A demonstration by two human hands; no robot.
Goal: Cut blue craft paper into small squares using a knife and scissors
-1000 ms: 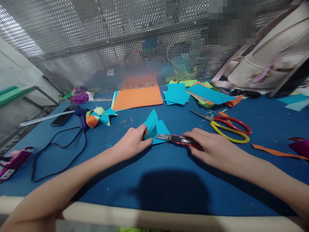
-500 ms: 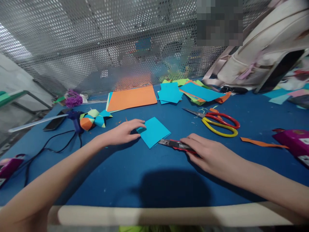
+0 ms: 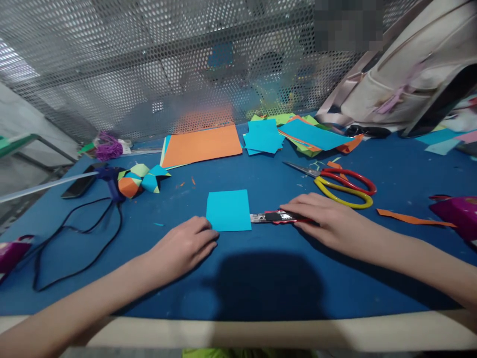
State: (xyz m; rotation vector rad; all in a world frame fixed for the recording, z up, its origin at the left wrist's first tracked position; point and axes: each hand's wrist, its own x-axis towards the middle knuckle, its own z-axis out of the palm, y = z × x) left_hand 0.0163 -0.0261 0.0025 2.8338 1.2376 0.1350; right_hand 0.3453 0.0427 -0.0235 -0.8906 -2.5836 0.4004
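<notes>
A blue paper square lies flat on the blue table, its sides nearly straight to the table edge. My left hand is at its lower left corner, fingers bent together on the paper; the fingertips are partly hidden. My right hand is closed around a red and black utility knife. The knife points left, its blade end meeting the right edge of the square. Just beyond my right hand lie scissors with one red and one yellow handle.
Orange sheets, blue squares and paper scraps lie along the perforated metal panel. To the left are a glue gun with a black cord, folded paper pieces and a phone. A pale backpack stands back right.
The blue square has turned from a diamond to a straight position. My left hand has moved down from its left corner to the lower left one. My right hand still holds the knife.
</notes>
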